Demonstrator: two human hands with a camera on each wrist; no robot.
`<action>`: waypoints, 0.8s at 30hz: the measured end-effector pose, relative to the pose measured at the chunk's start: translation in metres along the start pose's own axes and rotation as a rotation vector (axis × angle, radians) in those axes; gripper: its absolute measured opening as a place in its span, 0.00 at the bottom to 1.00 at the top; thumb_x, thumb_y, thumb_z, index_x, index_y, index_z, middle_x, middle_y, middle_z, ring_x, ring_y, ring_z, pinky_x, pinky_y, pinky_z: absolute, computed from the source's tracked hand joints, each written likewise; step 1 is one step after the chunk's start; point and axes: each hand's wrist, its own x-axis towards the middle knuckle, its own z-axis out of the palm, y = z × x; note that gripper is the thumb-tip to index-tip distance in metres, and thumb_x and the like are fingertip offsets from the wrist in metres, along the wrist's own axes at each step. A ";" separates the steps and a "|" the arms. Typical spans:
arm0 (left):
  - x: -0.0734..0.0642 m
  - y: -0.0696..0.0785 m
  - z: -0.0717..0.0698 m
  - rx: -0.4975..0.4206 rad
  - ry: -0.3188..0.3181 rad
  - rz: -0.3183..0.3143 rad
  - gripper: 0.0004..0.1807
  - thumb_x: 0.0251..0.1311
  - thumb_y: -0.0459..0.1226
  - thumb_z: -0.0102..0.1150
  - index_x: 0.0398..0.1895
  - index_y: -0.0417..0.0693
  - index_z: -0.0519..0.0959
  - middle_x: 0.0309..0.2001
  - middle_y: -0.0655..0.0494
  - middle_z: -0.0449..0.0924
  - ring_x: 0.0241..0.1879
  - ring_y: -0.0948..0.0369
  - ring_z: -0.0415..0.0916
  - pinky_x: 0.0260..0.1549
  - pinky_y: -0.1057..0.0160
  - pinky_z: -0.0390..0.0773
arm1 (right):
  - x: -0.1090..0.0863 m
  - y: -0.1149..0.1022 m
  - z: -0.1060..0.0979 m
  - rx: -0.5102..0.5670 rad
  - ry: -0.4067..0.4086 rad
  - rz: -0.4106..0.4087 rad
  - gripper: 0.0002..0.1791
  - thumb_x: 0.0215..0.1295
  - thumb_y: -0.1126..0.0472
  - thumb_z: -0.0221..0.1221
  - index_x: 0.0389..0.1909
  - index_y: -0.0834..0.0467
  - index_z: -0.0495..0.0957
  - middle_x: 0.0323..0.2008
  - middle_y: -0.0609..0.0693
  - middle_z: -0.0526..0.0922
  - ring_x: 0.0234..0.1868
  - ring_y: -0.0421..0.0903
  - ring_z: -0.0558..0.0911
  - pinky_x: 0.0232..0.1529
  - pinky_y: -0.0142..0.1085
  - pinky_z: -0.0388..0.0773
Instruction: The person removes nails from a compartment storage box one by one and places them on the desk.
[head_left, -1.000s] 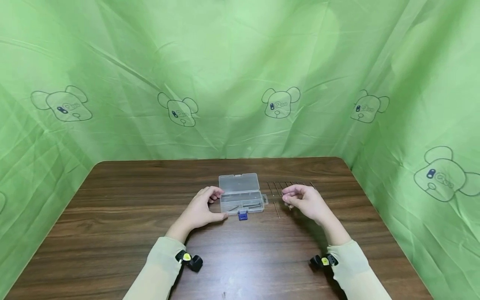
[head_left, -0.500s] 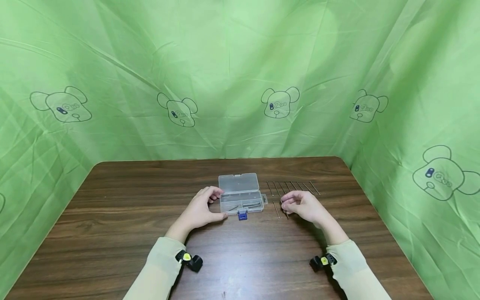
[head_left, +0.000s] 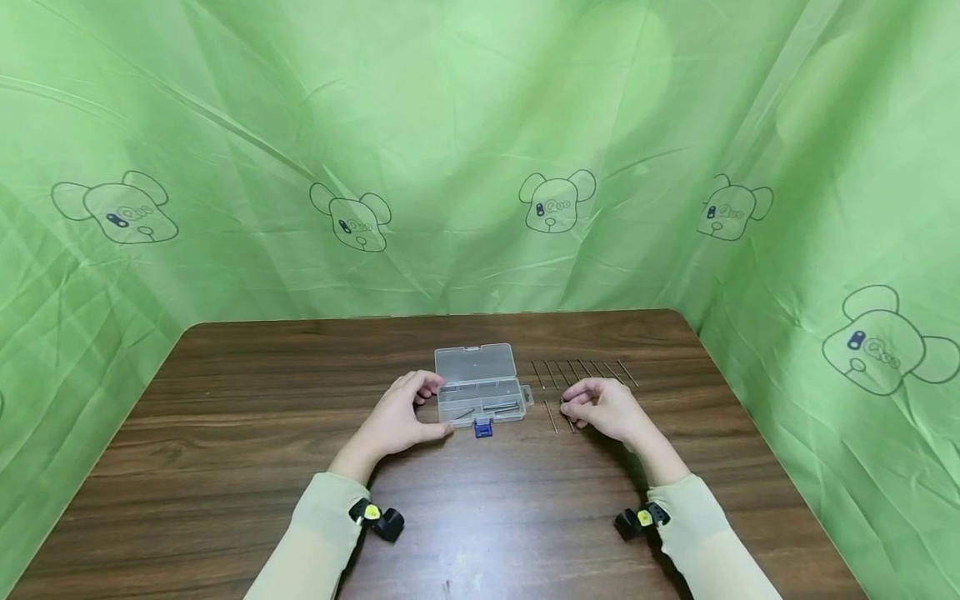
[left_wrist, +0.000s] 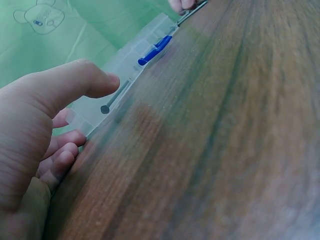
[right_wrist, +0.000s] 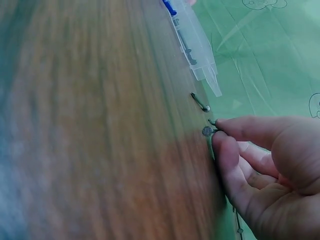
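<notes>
Worktop [head_left: 247, 417]: brown wood grain, rounded far corners. On it, around centre: clear box [head_left: 476, 363], lid open to far side. Right of box: row of nails [head_left: 573, 370]; lone nail [head_left: 551, 417] nearer.

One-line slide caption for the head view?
Left hand holding an open clear box, right hand pinching a nail, more nails on the table.

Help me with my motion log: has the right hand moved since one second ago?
Yes, slightly: in the head view, the right hand has shifted down, farther from the far edge of the table.
</notes>
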 end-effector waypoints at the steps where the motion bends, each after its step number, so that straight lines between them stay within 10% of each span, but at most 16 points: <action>1: 0.000 0.000 0.000 0.000 0.000 0.000 0.39 0.47 0.45 0.88 0.64 0.51 0.80 0.50 0.60 0.79 0.52 0.59 0.75 0.56 0.53 0.79 | 0.000 0.000 0.000 0.008 0.000 0.003 0.12 0.68 0.67 0.72 0.48 0.69 0.85 0.36 0.55 0.90 0.32 0.48 0.89 0.35 0.38 0.90; 24: 0.000 0.001 -0.001 0.003 -0.004 -0.008 0.39 0.48 0.47 0.88 0.64 0.52 0.80 0.50 0.59 0.79 0.50 0.59 0.75 0.55 0.53 0.79 | 0.000 0.002 -0.002 0.016 -0.030 -0.012 0.15 0.66 0.67 0.74 0.50 0.69 0.87 0.36 0.55 0.89 0.30 0.46 0.86 0.31 0.37 0.87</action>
